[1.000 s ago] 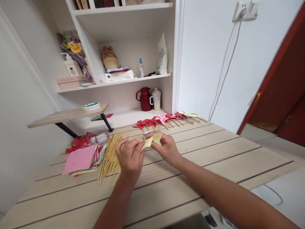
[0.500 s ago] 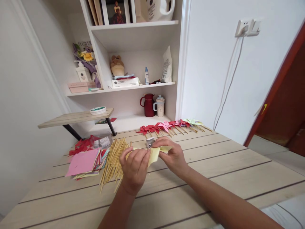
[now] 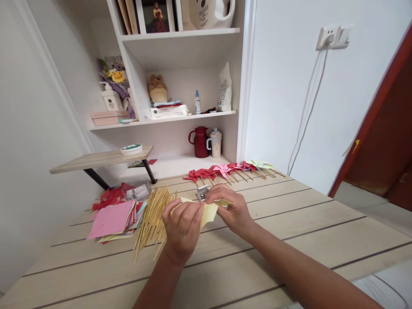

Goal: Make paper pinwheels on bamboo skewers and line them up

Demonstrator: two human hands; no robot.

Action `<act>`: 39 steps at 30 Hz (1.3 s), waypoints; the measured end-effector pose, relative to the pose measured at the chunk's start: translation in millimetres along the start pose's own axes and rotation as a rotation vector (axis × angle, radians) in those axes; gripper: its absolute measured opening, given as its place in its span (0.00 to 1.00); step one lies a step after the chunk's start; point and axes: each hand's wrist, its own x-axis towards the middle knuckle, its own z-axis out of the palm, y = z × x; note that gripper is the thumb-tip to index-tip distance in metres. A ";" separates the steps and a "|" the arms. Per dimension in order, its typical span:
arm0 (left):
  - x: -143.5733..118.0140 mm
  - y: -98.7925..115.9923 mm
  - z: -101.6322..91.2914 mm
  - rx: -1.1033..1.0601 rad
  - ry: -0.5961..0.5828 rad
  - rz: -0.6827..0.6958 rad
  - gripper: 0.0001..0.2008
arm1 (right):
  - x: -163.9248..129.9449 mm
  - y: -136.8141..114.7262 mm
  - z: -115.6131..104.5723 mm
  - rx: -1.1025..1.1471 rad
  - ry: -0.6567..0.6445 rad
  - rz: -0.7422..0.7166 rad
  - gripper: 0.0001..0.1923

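A sheet of pale yellow paper (image 3: pixel 208 214) is held between my two hands above the table. My left hand (image 3: pixel 183 227) is closed on its left part, fingers bent over the paper. On its other side my right hand (image 3: pixel 230 206) pinches the paper near the middle, its fingertips close to the left hand's. Parts of the sheet are hidden behind the fingers. Just behind the hands stands a small open box (image 3: pixel 202 192) with shiny metal bits in it. A heap of thin wooden sticks (image 3: pixel 152 219) lies left of my left hand.
A stack of coloured paper squares (image 3: pixel 112 219) lies at the left, with red paper pieces (image 3: pixel 112 195) and a clear plastic pack (image 3: pixel 139 192) behind. Finished paper pinwheels (image 3: pixel 222 170) on sticks line the table's back edge. A small raised shelf (image 3: pixel 96 159) stands back left.
Both hands stay nearly in place over the table. The yellow paper has shifted slightly between the fingers, and less of it shows beyond my right hand.
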 end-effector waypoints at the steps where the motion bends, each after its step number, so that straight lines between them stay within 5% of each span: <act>1: -0.5 0.3 0.7 -0.004 -0.003 -0.009 0.12 | 0.2 0.2 -0.3 -0.016 -0.004 -0.012 0.07; 7: -2.3 3.4 9.6 -0.054 0.018 -0.118 0.08 | 0.6 3.7 -1.2 -0.117 -0.013 -0.099 0.08; 12: -1.8 3.9 14.9 -0.048 0.025 -0.202 0.08 | -1.7 8.4 1.6 -0.108 -0.007 -0.013 0.09; 24: -9.6 1.2 13.5 0.040 0.031 -0.128 0.07 | 0.7 7.9 3.1 0.001 -0.010 -0.040 0.10; 39: -3.7 4.3 12.9 -0.007 0.004 -0.172 0.10 | 0.4 8.1 -1.2 -0.167 -0.004 -0.182 0.09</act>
